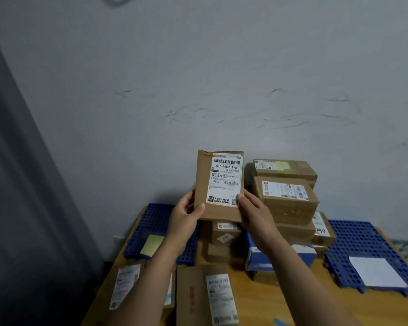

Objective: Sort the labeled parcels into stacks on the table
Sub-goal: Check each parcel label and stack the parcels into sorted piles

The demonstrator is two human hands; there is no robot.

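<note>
The left hand (186,215) and right hand (254,212), reaching over loose parcels (207,297) on the near surface (259,302), each grip a lower corner of a brown parcel (218,187). It is held upright above the surface, label facing the person, likely for reading. Beyond, a stack (285,196) stands against the wall (198,90), between blue mats (353,238).

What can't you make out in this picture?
Head view:
- Held parcel: the label's fine print is too small.
- Stacked boxes: labels blurred.
- Small box: top hidden behind the held parcel.
- Front box: cut off by the bottom edge.
</note>
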